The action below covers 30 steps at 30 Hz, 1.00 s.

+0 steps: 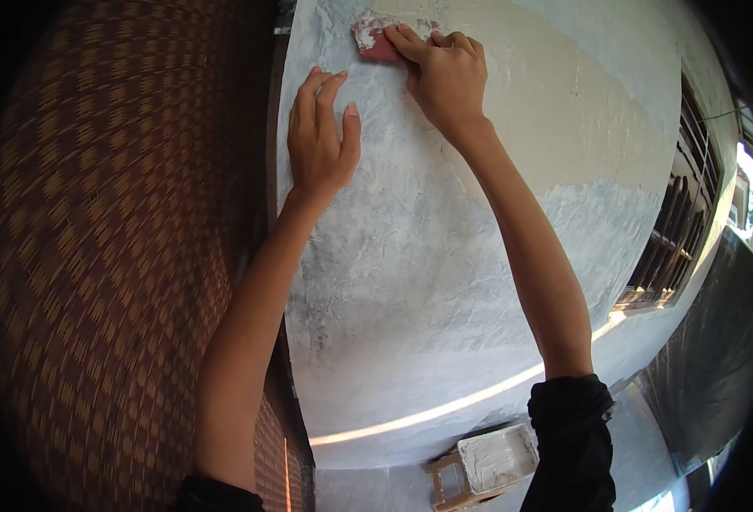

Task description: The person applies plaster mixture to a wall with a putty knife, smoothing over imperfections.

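Note:
My right hand (451, 78) is raised high and grips a red putty scraper (376, 43) smeared with white filler, its flat side against the wall (393, 256). Around the scraper the plaster is bluish-white and rough, with a smoother cream-coloured patch (555, 94) to the right. My left hand (321, 136) rests against or just off the wall, lower and to the left, fingers apart and holding nothing; whether it touches cannot be made out.
A woven bamboo panel (112, 213) stands along the left, meeting the wall at a dark post. Below, a tray of white putty (496, 459) sits on a small brown stool (450, 485). A barred window (675, 213) is at right, near a dark sheet (709, 350).

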Each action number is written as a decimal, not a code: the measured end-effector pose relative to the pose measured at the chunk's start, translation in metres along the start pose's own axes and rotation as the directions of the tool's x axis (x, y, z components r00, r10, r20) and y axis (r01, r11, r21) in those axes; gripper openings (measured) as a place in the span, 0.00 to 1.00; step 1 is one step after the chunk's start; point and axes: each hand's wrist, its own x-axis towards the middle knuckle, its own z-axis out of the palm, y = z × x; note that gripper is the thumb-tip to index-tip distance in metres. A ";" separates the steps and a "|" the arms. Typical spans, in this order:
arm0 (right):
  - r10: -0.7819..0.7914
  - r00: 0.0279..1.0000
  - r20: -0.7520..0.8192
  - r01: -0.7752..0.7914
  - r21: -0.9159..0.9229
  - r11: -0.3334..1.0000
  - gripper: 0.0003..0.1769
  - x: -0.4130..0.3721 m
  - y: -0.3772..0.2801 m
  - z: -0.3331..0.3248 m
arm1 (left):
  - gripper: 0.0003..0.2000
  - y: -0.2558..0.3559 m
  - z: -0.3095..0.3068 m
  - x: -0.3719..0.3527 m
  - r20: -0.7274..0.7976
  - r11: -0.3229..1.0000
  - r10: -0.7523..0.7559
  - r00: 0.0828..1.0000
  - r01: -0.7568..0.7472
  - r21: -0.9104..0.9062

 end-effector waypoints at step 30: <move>0.826 0.559 0.065 -0.709 0.554 0.436 0.25 0.032 0.089 -0.030 | 0.21 -0.001 0.002 0.002 -0.025 0.993 -0.065 0.998 0.067 0.101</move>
